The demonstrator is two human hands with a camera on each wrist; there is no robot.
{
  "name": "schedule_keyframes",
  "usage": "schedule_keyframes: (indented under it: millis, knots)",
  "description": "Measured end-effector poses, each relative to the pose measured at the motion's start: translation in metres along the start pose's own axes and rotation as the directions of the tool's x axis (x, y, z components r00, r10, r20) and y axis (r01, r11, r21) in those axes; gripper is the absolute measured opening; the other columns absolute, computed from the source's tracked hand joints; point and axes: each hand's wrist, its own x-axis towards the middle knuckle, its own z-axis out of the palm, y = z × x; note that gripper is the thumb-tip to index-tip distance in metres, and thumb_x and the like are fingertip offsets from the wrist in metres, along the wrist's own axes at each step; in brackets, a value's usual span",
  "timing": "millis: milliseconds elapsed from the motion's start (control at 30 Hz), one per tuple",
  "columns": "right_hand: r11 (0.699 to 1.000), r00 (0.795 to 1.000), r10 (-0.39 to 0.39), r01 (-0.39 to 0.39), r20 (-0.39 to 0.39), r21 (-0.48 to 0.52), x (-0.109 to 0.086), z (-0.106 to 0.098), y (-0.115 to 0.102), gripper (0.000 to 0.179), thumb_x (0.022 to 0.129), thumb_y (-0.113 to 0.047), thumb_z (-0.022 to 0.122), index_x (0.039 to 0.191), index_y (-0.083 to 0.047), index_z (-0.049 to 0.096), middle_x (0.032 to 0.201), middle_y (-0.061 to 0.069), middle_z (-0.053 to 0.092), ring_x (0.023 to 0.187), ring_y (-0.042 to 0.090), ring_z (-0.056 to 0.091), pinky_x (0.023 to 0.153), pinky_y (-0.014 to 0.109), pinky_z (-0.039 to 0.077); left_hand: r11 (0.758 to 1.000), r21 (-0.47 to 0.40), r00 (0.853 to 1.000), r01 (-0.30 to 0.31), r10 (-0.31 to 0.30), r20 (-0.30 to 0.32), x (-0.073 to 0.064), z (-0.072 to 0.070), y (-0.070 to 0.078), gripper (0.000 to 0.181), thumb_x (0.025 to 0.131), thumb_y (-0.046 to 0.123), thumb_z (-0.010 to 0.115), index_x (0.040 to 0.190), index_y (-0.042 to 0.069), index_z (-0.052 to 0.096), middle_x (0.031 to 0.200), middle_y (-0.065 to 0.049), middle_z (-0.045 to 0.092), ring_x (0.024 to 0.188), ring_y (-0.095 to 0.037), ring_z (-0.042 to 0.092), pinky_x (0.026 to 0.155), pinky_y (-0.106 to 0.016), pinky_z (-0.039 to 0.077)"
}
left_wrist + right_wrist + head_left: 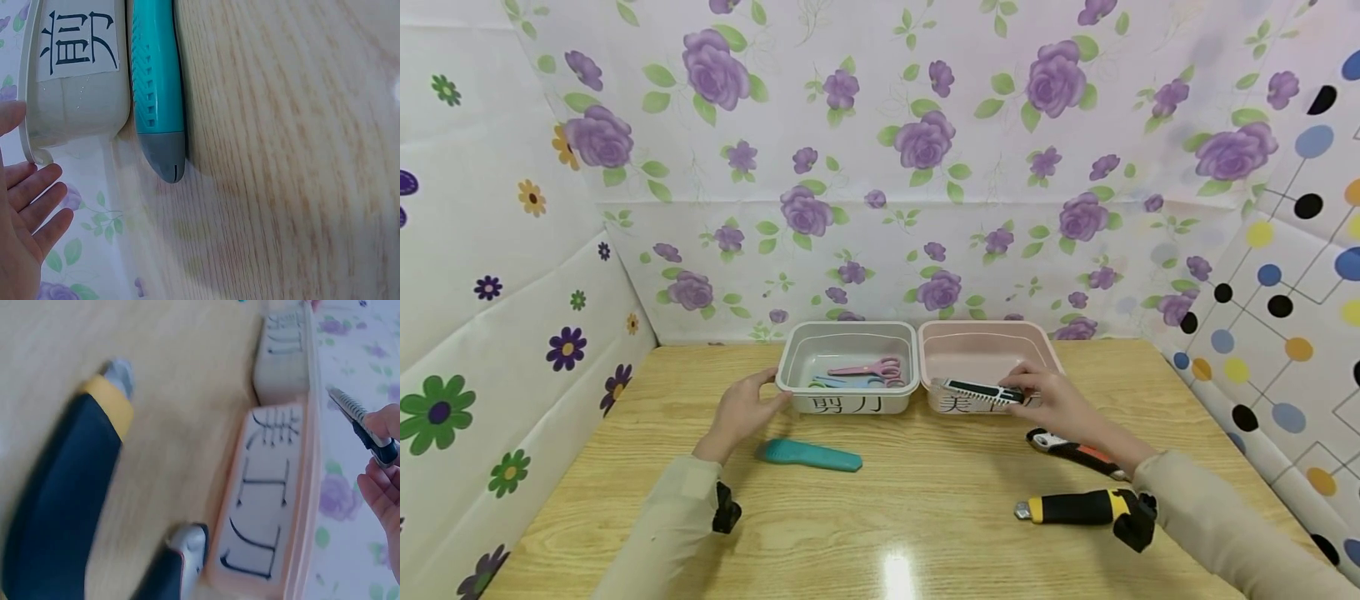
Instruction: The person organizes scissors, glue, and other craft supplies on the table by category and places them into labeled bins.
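While both tubs sit side by side on the wood-grain table, the right hand holds a slim knife above the front of the pink tub. Knife: flat, straight, black and white, with a row of teeth-like ridges along one edge. Tubs: smooth, rounded corners, paper labels with black characters. The white tub contains scissors with pink handles, plus some blue and green pieces. On the table: a teal cutter with a grooved handle and slit grey nose; a thick black-and-yellow knife; a curved knife in black, white and red.

Grip, right: thumb and fingers pinch the slim knife near one end. Grip, left: the left hand is spread, fingers fairly straight, touching the white tub's rim at its corner.

Obscured: the slim knife and fingers cover part of the pink tub's label; the right forearm crosses the curved knife's end. The right wrist view is blurred; the left wrist view crops the left hand. Blade extension on the slim knife: cannot tell.
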Motion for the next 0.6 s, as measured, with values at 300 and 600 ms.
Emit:
schedule_keyframes:
  millis: [300,600]
  knots:
    - [0.996,0.999,0.049,-0.051,-0.016,-0.075,-0.001,-0.019,0.023,0.029,0.076,0.0,0.07,0.104,0.005,0.064,0.095,0.009,0.059,0.072,0.008,0.054,0.061,0.027,0.05,1.0,0.001,1.0,-0.001,0.001,-0.002,0.001,0.002,-0.003,0.054,0.083,0.032,0.064,0.126,0.001,0.052,0.113,-0.016,0.062,0.105,-0.037,0.055,0.087,-0.053,0.042]
    - [0.986,0.994,0.109,-0.112,-0.029,-0.124,-0.004,-0.025,0.04,0.031,0.076,-0.001,0.069,0.105,0.007,0.063,0.093,0.009,0.058,0.074,0.012,0.054,0.062,0.025,0.049,1.0,0.007,1.0,0.008,-0.008,-0.005,0.001,0.003,-0.005,0.054,0.083,0.033,0.064,0.126,0.003,0.052,0.114,-0.016,0.061,0.106,-0.037,0.054,0.088,-0.054,0.041]
